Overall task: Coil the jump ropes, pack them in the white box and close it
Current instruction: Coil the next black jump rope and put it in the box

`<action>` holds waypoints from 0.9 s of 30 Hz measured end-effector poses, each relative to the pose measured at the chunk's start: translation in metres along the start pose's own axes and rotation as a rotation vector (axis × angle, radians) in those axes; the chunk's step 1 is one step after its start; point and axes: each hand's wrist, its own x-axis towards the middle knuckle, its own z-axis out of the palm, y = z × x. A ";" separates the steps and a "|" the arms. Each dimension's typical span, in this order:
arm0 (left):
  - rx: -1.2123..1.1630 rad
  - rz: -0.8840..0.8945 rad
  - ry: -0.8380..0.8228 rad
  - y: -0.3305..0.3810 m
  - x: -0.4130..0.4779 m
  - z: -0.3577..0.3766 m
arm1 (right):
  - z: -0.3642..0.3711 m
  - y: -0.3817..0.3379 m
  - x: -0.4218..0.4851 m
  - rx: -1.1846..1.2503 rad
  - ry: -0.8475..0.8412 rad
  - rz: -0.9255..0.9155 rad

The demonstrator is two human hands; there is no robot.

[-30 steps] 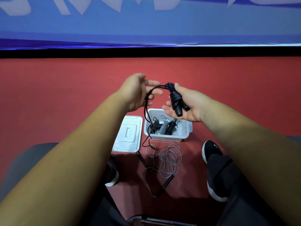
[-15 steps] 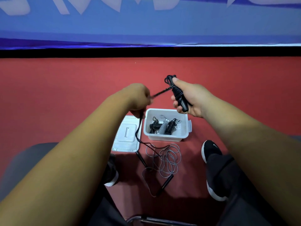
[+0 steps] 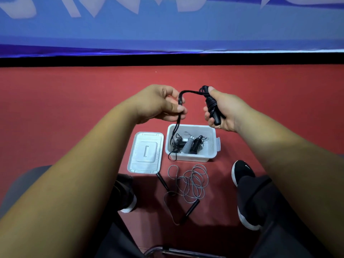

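By the feet, a grey rope (image 3: 188, 183) lies in loose loops on the red floor, at 6 o'clock from the white box (image 3: 191, 158). It is not wound up yet. The lid (image 3: 145, 153) lies flat just beside the box, at 9 o'clock. Three wound-up ropes (image 3: 188, 145) sit inside the box.

Above the box, at 12 o'clock, both hands hold the black rope (image 3: 189, 93). The right hand (image 3: 223, 110) has its fingers curled tight round the handle end, with rope wrapped round it and the thumb on top. The left hand (image 3: 160, 103) pinches the rope between thumb and fingers. The loose end hangs down to the box's 8 o'clock corner.

I think the job now is to wind on that loose end. Pull the rope snug, lay each turn next to the last, and press with the thumb so nothing slips. Lift the end clear so it does not snag the ropes inside.
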 end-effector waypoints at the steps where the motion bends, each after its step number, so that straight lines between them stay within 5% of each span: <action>1: 0.127 -0.009 0.059 -0.001 0.000 -0.001 | -0.001 -0.001 0.000 0.006 -0.008 -0.009; 5: 0.808 0.052 0.451 -0.012 0.005 -0.003 | 0.001 -0.006 -0.004 0.010 -0.072 -0.087; 8: 0.770 0.056 0.649 -0.010 0.008 0.005 | 0.008 -0.007 -0.010 -0.017 -0.135 -0.145; 11: 0.354 -0.043 0.505 -0.005 0.010 0.005 | 0.008 -0.006 -0.009 -0.005 -0.104 -0.161; 17: -0.053 -0.003 0.060 0.001 -0.001 -0.003 | 0.002 -0.005 -0.004 0.008 -0.037 -0.185; 22: -0.025 0.051 0.120 -0.003 0.003 -0.008 | 0.002 -0.007 -0.005 0.030 -0.034 -0.201; 27: 0.246 0.104 0.185 -0.010 0.001 -0.021 | 0.001 -0.012 -0.008 0.066 -0.088 -0.172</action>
